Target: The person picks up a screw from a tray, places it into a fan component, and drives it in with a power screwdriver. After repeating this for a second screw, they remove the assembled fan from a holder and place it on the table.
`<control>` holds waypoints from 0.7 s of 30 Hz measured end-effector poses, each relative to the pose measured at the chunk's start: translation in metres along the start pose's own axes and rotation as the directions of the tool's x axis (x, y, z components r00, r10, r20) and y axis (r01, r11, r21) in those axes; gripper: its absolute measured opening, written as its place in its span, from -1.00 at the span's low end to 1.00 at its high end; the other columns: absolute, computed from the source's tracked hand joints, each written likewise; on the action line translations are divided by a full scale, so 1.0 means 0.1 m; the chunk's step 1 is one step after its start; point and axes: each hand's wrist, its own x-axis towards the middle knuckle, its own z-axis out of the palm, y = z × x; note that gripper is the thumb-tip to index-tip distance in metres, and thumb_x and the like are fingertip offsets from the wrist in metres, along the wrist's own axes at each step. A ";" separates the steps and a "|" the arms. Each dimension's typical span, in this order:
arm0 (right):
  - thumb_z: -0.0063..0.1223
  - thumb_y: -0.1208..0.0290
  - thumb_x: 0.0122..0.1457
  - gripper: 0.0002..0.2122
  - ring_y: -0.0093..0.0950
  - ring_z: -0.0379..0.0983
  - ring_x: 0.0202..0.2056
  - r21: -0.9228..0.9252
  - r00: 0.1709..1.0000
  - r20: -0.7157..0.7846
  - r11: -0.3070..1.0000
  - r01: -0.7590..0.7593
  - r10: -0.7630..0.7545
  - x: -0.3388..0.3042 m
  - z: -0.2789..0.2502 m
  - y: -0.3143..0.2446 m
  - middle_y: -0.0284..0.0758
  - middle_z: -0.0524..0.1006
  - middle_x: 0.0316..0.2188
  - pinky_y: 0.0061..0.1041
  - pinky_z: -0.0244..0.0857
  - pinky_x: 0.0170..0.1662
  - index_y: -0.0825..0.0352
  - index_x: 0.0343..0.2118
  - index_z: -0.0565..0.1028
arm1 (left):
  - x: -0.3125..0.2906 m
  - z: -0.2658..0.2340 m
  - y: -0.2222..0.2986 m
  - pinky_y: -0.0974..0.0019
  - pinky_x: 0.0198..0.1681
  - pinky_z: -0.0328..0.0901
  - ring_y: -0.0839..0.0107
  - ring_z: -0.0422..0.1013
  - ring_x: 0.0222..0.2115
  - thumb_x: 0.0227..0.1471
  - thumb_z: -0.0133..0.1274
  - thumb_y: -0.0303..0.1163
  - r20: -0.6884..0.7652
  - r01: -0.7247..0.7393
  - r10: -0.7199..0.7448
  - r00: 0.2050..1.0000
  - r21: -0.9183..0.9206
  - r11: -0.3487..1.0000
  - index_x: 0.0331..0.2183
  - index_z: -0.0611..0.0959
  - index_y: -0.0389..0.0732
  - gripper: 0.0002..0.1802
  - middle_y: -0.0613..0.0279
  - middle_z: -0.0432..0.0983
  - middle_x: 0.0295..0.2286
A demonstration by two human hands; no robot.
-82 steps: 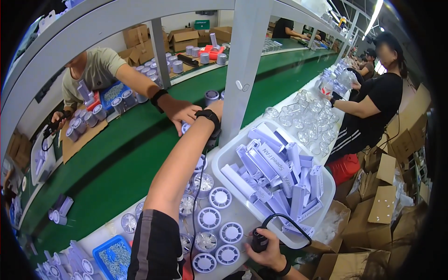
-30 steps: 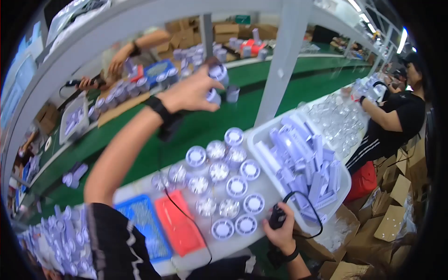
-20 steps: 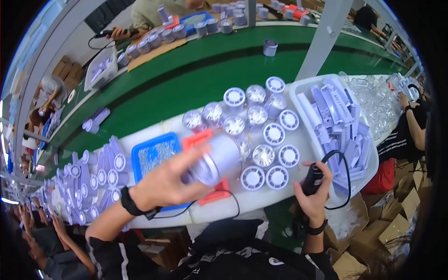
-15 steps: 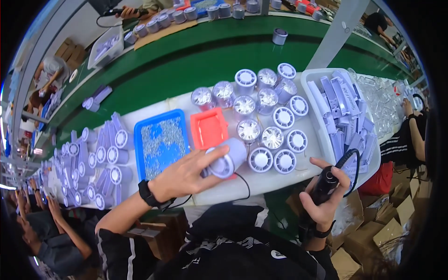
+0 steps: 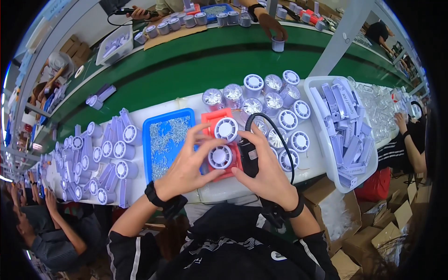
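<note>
Head view: my left hand point(image 5: 179, 172) curls round the near cylinder point(image 5: 220, 157), index finger across its far edge and thumb along its near edge, while my other left fingers reach toward the far cylinder point(image 5: 226, 129). Both sit side by side over the red tray point(image 5: 216, 114); I can't tell whether they rest in it. They are pale lavender and round, each end cap turned up toward me, a plain smooth disc in the middle ringed by dark radial slots. My right hand point(image 5: 270, 175) is wrapped round a black tool point(image 5: 248, 158), upright just right of the pair, its black cable point(image 5: 267, 116) looping over to the right. Left of the red tray lies a blue tray point(image 5: 147, 140) of small metallic bits. More capped cylinders point(image 5: 288, 120) stand to the right, some showing bright blades. Beyond the green belt's point(image 5: 186, 65) middle, a co-worker's hand point(image 5: 274, 29) touches another lavender cylinder point(image 5: 278, 45).
</note>
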 end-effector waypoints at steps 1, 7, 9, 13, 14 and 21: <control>0.38 0.47 0.03 -0.26 0.02 0.16 0.36 -0.002 1.000 -0.001 1.000 0.002 -0.002 0.03 0.00 0.00 0.17 0.13 0.36 -0.27 0.25 0.22 0.30 0.29 0.25 | -0.03 0.01 0.03 0.07 -0.15 0.48 -0.05 0.53 -0.14 -0.12 0.42 -0.27 -0.098 0.101 -0.096 0.991 0.038 0.994 0.05 0.54 -0.20 -0.32 -0.13 0.32 0.13; 0.34 0.47 0.05 -0.29 -0.02 0.21 0.34 0.055 0.997 0.065 0.997 0.045 -0.048 0.19 0.09 -0.06 0.13 0.21 0.32 -0.27 0.26 0.21 0.26 0.29 0.25 | -0.07 0.13 0.21 0.07 -0.29 0.49 0.00 0.58 -0.27 -0.11 0.37 -0.13 0.023 0.277 -0.289 0.957 0.220 0.935 0.06 0.52 -0.18 -0.28 0.01 0.48 -0.14; 0.33 0.47 0.06 -0.29 -0.05 0.24 0.32 0.035 0.995 0.065 0.996 0.078 -0.080 0.26 0.09 -0.03 0.09 0.24 0.31 -0.28 0.28 0.19 0.26 0.29 0.25 | -0.04 0.19 0.21 0.08 -0.35 0.48 0.01 0.59 -0.31 -0.09 0.34 -0.10 0.052 0.298 -0.330 0.943 0.315 0.901 0.04 0.54 -0.16 -0.33 0.06 0.51 -0.20; 0.32 0.48 0.05 -0.30 -0.14 0.36 0.20 0.059 0.996 0.090 0.998 0.010 -0.015 0.29 0.04 0.02 -0.06 0.35 0.25 -0.29 0.30 0.15 0.27 0.28 0.26 | -0.13 0.13 0.26 0.06 -0.37 0.46 0.12 0.57 -0.34 -0.15 0.40 -0.24 -0.001 0.212 -0.218 0.976 0.221 0.952 0.01 0.54 -0.23 -0.33 0.09 0.51 -0.17; 0.32 0.47 0.05 -0.30 -0.16 0.38 0.17 0.073 0.996 0.087 0.997 0.017 -0.023 0.29 0.01 0.01 -0.10 0.37 0.23 -0.29 0.30 0.14 0.28 0.28 0.26 | -0.19 0.12 0.27 0.06 -0.37 0.46 0.12 0.57 -0.34 -0.15 0.40 -0.24 -0.002 0.215 -0.220 0.976 0.221 0.951 0.01 0.54 -0.23 -0.33 0.09 0.51 -0.17; 0.31 0.46 0.05 -0.32 -0.19 0.42 0.11 0.110 0.992 0.126 0.994 0.005 -0.019 0.41 0.01 -0.05 -0.15 0.42 0.15 -0.30 0.31 0.13 0.30 0.26 0.26 | -0.54 0.04 0.25 0.18 -0.16 0.48 0.09 0.52 -0.17 -0.20 0.29 -0.62 -0.140 0.064 -0.074 0.987 -0.070 0.995 -0.12 0.54 -0.20 -0.49 0.03 0.43 -0.05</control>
